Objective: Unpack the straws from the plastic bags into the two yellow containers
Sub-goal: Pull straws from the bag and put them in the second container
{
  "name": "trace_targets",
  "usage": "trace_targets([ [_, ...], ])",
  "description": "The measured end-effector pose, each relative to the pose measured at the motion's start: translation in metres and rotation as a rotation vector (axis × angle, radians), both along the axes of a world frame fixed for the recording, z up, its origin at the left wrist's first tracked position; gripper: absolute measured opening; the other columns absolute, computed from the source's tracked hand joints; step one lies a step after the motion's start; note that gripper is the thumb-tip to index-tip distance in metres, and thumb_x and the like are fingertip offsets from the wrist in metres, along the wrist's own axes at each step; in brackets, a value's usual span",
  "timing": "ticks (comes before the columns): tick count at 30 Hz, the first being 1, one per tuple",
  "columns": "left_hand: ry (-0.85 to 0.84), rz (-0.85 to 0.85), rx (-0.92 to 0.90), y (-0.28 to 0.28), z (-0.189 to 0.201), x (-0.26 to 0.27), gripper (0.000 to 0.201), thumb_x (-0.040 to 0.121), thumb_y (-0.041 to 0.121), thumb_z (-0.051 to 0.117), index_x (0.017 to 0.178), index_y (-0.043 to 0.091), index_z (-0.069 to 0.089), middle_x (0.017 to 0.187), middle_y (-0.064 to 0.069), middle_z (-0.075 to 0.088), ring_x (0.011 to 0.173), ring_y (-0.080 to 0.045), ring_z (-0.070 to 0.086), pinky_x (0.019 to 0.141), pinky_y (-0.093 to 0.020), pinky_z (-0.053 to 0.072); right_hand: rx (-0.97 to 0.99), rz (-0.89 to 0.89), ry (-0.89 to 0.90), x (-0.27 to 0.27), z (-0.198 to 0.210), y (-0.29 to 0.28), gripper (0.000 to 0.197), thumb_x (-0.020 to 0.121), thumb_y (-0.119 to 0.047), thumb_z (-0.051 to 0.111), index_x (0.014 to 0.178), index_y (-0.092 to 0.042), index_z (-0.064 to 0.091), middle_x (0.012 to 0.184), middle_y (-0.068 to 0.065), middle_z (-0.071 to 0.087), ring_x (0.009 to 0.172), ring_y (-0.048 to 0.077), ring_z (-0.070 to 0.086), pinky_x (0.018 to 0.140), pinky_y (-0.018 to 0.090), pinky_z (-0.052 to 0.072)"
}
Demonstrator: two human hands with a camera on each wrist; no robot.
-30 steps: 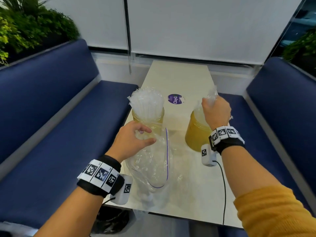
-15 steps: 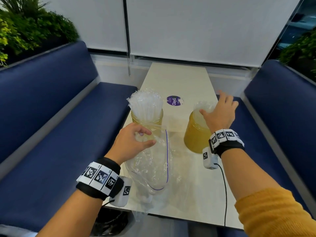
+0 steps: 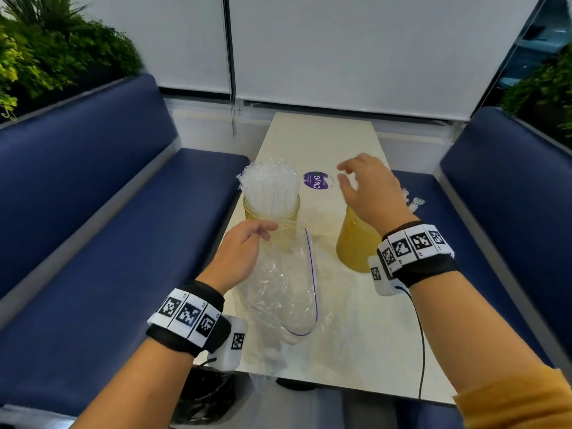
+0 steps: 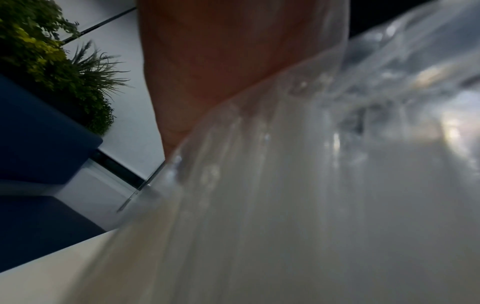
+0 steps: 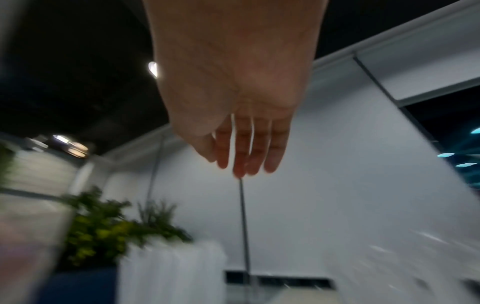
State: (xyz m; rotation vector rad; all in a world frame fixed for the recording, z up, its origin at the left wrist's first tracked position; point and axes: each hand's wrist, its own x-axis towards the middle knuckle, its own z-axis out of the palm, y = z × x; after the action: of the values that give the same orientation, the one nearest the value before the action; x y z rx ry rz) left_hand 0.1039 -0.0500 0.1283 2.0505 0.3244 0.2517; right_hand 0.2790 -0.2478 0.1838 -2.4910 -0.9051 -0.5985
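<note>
Two yellow containers stand on the white table (image 3: 346,360). The left container (image 3: 289,212) is packed with clear wrapped straws (image 3: 269,190). The right container (image 3: 356,243) is mostly hidden behind my right hand (image 3: 365,187), which hovers above it, fingers spread and holding nothing; a few straw ends (image 3: 414,202) stick out beside the wrist. My left hand (image 3: 247,243) pinches the top edge of a clear zip bag (image 3: 288,283) that stands crumpled in front of the left container. In the left wrist view the bag (image 4: 311,185) fills the frame below the palm. In the right wrist view the fingers (image 5: 246,152) hang straight and empty.
Blue bench seats (image 3: 93,243) flank the narrow table on both sides. A round purple sticker (image 3: 315,180) lies between the containers, farther back. A black cable (image 3: 422,351) runs from my right wrist over the table's near edge. Plants (image 3: 46,57) sit behind the left bench.
My right hand let go of the straws in the right container, opened, and rose to the left above it. The left hand keeps its pinch on the bag.
</note>
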Motion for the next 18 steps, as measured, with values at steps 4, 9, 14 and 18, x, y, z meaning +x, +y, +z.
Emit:
trace_targets([
  [4, -0.018, -0.011, 0.003, 0.007, 0.000, -0.001, 0.056, 0.094, -0.010, 0.031, 0.130, 0.017, 0.064, 0.116, 0.002, 0.066, 0.089, -0.005, 0.055, 0.077, -0.014, 0.042, -0.001, 0.372, 0.118, -0.064, 0.032, 0.041, 0.013, 0.093, -0.023, 0.065, 0.090, -0.017, 0.076, 0.078, -0.010, 0.069, 0.061, -0.002, 0.057, 0.067, 0.011, 0.047],
  [9, -0.032, -0.034, -0.068, 0.015, 0.003, -0.006, 0.063, 0.089, -0.014, 0.027, 0.130, 0.015, 0.066, 0.125, 0.002, 0.067, 0.105, -0.010, 0.061, 0.093, -0.032, 0.052, -0.538, 0.332, 0.666, -0.106, 0.022, 0.068, 0.055, 0.084, -0.027, 0.078, 0.133, -0.011, 0.059, 0.117, 0.004, 0.069, 0.056, 0.010, 0.069, 0.058, 0.026, 0.059],
  [14, -0.014, -0.041, -0.145, 0.021, 0.004, -0.014, 0.059, 0.093, -0.011, 0.029, 0.136, 0.014, 0.060, 0.131, -0.004, 0.063, 0.118, -0.020, 0.061, 0.105, -0.036, 0.050, -0.639, 0.430, 0.789, -0.116, 0.007, 0.081, 0.062, 0.091, -0.034, 0.071, 0.144, -0.018, 0.044, 0.127, -0.002, 0.060, 0.086, 0.026, 0.071, 0.058, 0.027, 0.060],
  [18, -0.037, -0.029, -0.212, 0.022, 0.000, -0.017, 0.054, 0.097, -0.005, 0.029, 0.134, 0.017, 0.062, 0.108, -0.016, 0.068, 0.082, -0.009, 0.063, 0.086, -0.030, 0.054, -0.556, 0.415, 0.685, -0.130, -0.007, 0.091, 0.053, 0.089, -0.053, 0.067, 0.127, -0.018, 0.054, 0.097, -0.013, 0.060, 0.092, 0.015, 0.063, 0.083, 0.032, 0.053],
])
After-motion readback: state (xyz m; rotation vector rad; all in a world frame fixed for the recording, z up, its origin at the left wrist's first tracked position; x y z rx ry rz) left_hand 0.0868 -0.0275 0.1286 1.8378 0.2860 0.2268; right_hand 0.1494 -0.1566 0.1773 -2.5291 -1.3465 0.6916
